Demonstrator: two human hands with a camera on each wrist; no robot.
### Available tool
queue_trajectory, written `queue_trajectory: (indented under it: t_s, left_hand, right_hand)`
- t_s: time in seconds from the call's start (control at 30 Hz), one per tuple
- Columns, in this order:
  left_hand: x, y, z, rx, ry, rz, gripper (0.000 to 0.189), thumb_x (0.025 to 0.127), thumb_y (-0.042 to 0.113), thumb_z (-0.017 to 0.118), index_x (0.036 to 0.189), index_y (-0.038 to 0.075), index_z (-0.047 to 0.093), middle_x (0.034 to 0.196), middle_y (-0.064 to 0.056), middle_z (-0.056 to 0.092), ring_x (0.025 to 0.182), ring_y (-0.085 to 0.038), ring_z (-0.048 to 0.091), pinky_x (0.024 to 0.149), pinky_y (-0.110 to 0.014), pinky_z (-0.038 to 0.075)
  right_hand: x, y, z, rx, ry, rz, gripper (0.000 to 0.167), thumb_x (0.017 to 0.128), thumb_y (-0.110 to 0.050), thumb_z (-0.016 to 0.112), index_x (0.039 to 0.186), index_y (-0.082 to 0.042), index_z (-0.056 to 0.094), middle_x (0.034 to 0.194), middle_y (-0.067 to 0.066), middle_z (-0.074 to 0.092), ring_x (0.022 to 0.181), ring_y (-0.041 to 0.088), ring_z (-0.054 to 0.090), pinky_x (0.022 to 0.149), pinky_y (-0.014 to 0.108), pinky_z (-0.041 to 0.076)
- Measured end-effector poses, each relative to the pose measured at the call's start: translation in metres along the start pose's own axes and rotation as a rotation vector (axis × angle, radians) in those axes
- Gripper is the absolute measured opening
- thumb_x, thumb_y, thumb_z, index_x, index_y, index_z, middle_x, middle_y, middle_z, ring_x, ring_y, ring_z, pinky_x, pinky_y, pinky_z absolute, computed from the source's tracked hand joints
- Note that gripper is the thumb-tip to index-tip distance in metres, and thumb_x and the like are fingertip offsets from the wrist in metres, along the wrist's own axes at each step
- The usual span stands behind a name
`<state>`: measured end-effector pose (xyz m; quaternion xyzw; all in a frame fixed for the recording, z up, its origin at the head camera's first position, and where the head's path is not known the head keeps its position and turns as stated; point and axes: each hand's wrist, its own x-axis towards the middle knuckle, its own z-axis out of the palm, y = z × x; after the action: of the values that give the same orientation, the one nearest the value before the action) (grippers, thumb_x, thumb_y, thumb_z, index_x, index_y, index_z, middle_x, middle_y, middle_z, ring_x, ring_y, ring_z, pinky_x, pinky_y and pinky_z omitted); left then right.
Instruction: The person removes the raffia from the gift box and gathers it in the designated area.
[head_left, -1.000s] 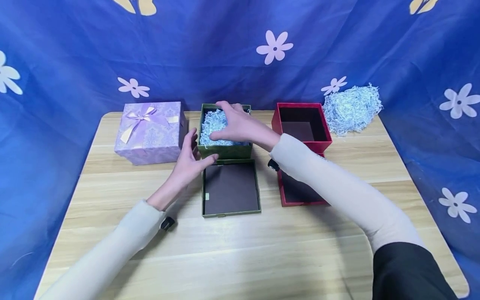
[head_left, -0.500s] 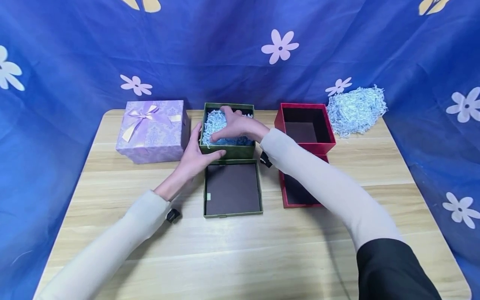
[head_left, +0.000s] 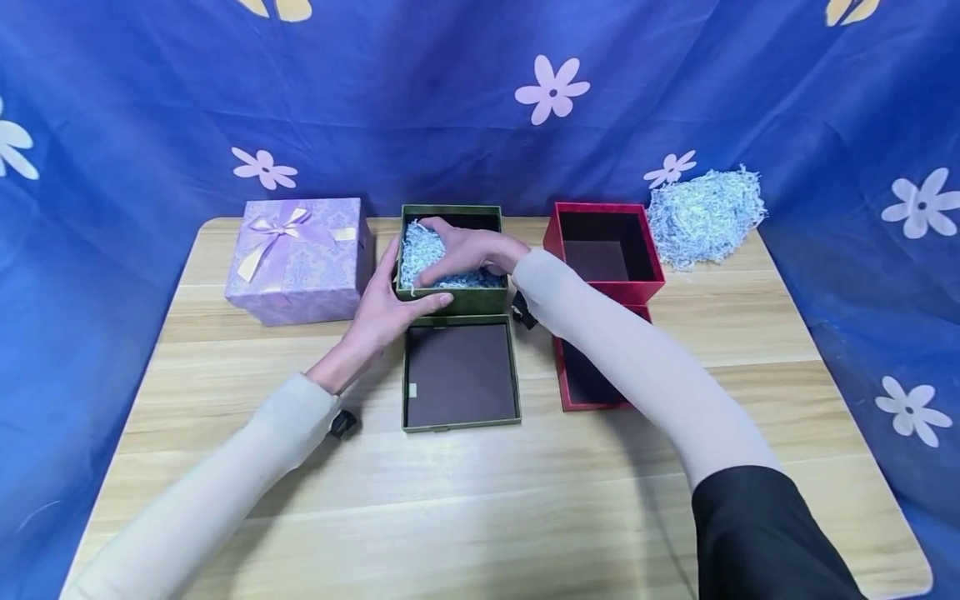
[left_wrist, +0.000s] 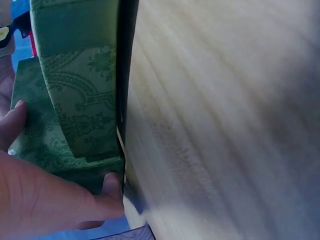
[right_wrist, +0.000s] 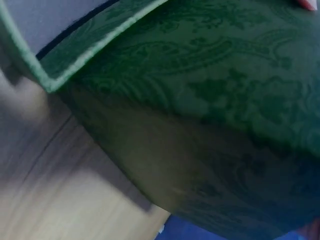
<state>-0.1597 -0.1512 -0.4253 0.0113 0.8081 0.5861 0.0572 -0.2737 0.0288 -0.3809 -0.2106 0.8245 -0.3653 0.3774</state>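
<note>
A green patterned gift box point(head_left: 476, 302) stands at the back of the table, with light-blue shredded paper point(head_left: 422, 254) inside. My left hand point(head_left: 378, 312) holds its front left corner, thumb along the front wall and fingers at the left side. In the left wrist view, thumb and fingers lie against the green walls. My right hand point(head_left: 468, 250) reaches into the box, thumb and index finger spread on the paper; its other fingers are mostly hidden. The right wrist view is filled by the box's green side point(right_wrist: 225, 65). Its shallow lid point(head_left: 461, 375) lies inside-up in front.
Left of the green box stands a lilac gift box point(head_left: 311, 262) with a ribbon bow. To the right are a red box point(head_left: 637, 292) with nothing inside, its red lid point(head_left: 588, 375) partly under my right sleeve, and a pile of blue shredded paper point(head_left: 705, 221). A blue curtain point(head_left: 450, 100) hangs behind.
My left hand has come in from the left and taken hold of the green box's corner. My right hand has sunk lower into the box, and its forearm has shifted left.
</note>
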Motion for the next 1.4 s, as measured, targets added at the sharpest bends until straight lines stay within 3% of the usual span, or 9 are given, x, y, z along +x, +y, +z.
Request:
queue_trajectory:
  t_s: [0.23,0.63,1.1,1.4]
  left_hand:
    - [0.0,0.003,-0.003,0.031,0.006,-0.034,0.124,0.089,0.034,0.095,0.177,0.032,0.008,0.18,-0.001,0.016,0.163,-0.024,0.015,0.13,-0.046,0.018]
    - [-0.006,0.002,0.005,0.108,0.039,-0.075,0.126,0.087,0.039,0.096,0.177,0.029,0.007,0.179,-0.009,0.018,0.163,-0.029,0.016,0.13,-0.047,0.02]
    - [-0.004,0.009,0.0,0.186,0.022,-0.078,0.128,0.088,0.041,0.095,0.178,0.022,0.005,0.179,-0.013,0.019,0.162,-0.036,0.02,0.129,-0.052,0.022]
    - [-0.005,0.002,0.001,0.155,0.025,-0.098,0.13,0.085,0.046,0.096,0.177,0.016,0.011,0.179,-0.014,0.021,0.162,-0.035,0.022,0.129,-0.05,0.022]
  right_hand:
    - [0.009,0.004,0.01,0.02,0.065,-0.06,0.114,0.092,-0.03,0.087,0.175,-0.013,0.011,0.163,0.012,0.04,0.134,0.022,0.047,0.108,0.026,0.041]
    - [0.011,0.012,0.026,-0.033,0.205,-0.125,0.09,0.086,-0.012,0.085,0.163,-0.004,0.039,0.133,0.009,0.061,0.11,0.023,0.059,0.092,0.028,0.05]
    - [0.004,0.007,0.027,-0.086,0.336,-0.188,0.083,0.082,-0.012,0.089,0.155,-0.008,0.051,0.128,0.008,0.066,0.108,0.022,0.06,0.091,0.03,0.049]
    - [-0.007,0.004,0.029,-0.115,0.375,-0.172,0.089,0.085,-0.015,0.089,0.162,-0.011,0.045,0.137,0.008,0.065,0.109,0.022,0.061,0.091,0.032,0.051]
